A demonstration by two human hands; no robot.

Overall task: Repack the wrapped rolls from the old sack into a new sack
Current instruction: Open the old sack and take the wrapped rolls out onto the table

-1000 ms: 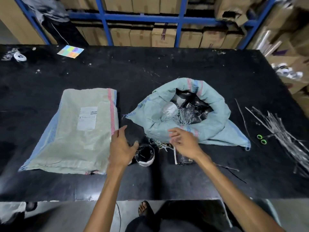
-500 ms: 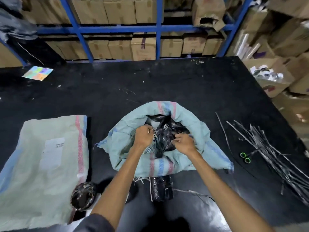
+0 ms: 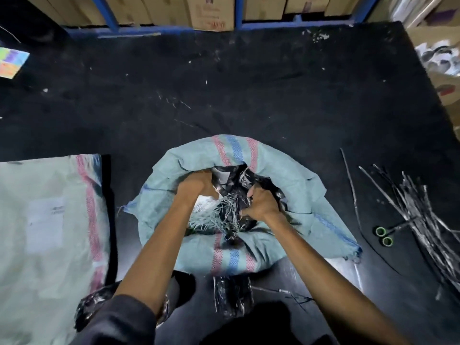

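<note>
The old sack (image 3: 286, 175), pale green with red and blue stripes, stands open at the table's middle, its rim rolled down. Inside lie black-wrapped rolls (image 3: 239, 183) and frayed threads. Both my hands are inside the mouth. My left hand (image 3: 196, 185) reaches deep at the left, its fingers hidden among the rolls. My right hand (image 3: 261, 202) is clenched on black wrapping of a roll. The new sack (image 3: 49, 232) lies flat at the left. Two wrapped rolls rest on the table near me, one (image 3: 232, 297) in front of the old sack, another (image 3: 92, 305) partly under my left arm.
Green-handled scissors (image 3: 383, 236) and a heap of shiny cut strips (image 3: 418, 220) lie at the right. A coloured card (image 3: 11, 61) sits at the far left. Blue shelving (image 3: 239, 11) with cardboard boxes stands behind the black table (image 3: 224, 83).
My hands left the rolls on the table and went into the old sack's mouth, now reaching deeper. The view moved closer and lower over the sack.
</note>
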